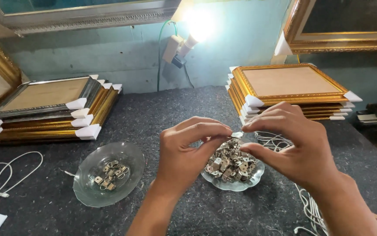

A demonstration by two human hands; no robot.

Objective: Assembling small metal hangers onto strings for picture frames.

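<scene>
Hands — left hand (184,150), right hand (284,144) — pinch small metal piece (237,135), mostly hidden; heaped dish (234,185) partly covered.

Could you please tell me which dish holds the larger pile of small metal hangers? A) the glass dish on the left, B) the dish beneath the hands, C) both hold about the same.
B: the dish beneath the hands is heaped with metal hangers, while the left glass dish holds only a few.

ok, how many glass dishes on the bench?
2: one glass dish left of the left hand, holding a few metal hangers; the other under both hands, heaped with hangers, partly hidden.
</scene>
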